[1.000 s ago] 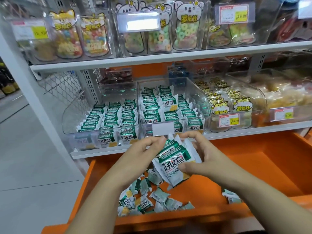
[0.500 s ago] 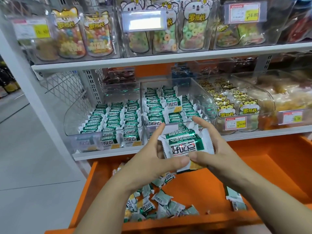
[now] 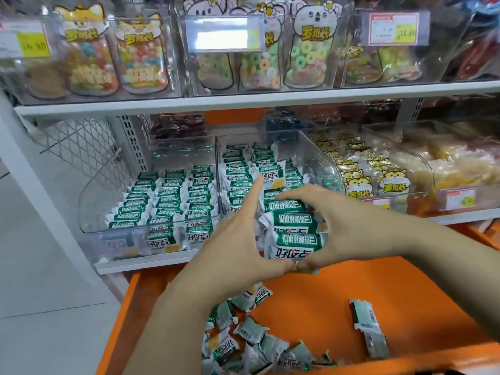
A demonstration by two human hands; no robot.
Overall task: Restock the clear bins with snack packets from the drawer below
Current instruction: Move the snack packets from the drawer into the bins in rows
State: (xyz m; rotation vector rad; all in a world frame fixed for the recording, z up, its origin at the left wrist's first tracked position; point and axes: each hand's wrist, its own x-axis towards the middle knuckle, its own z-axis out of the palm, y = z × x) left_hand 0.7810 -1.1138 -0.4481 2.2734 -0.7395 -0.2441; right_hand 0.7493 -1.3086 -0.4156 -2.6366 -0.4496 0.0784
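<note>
Bracketing packets (image 3: 295,235) at the bin rim (image 3: 333,169) — left hand (image 3: 240,247), right hand (image 3: 343,228).

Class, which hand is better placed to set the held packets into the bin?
Probably the right hand: it curls round the packets at the bin front; the left hand steadies them with straight fingers.

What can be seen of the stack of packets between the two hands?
The stack of packets is several small green-and-white wrappers, glossy like plastic film, with crimped ends and printed characters, layered one behind another. It is held before the middle clear bin, above the orange drawer. The right hand curls over its top and right side; the left hand presses its left side with straight fingers. Both thumbs meet under it.
</note>
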